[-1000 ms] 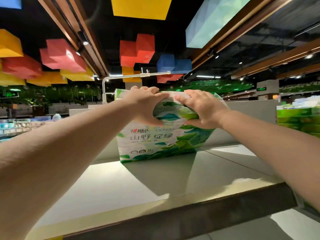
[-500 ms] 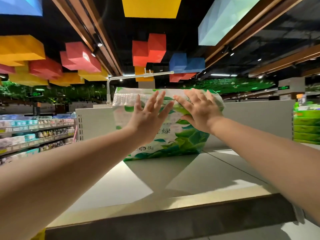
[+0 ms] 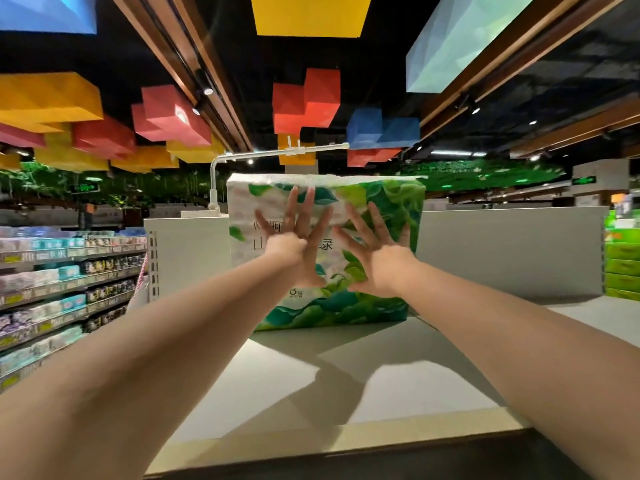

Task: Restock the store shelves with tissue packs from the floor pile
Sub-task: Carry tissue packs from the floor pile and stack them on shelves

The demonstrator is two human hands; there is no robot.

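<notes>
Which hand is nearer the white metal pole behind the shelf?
Left. The left hand presses the tissue pack on the side toward the pole; the right hand presses farther from it.

1 tissue pack [image 3: 363, 206] on the top shelf [image 3: 346, 382]; 2 hands on it, left hand [image 3: 298, 244] and right hand [image 3: 377, 251]; 1 white bent rod [image 3: 277, 154] behind.

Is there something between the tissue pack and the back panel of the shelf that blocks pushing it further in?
Nothing visible does. The tissue pack stands upright on the shelf, with left hand and right hand flat on its front. The pack hides any gap to the back panel.
</notes>
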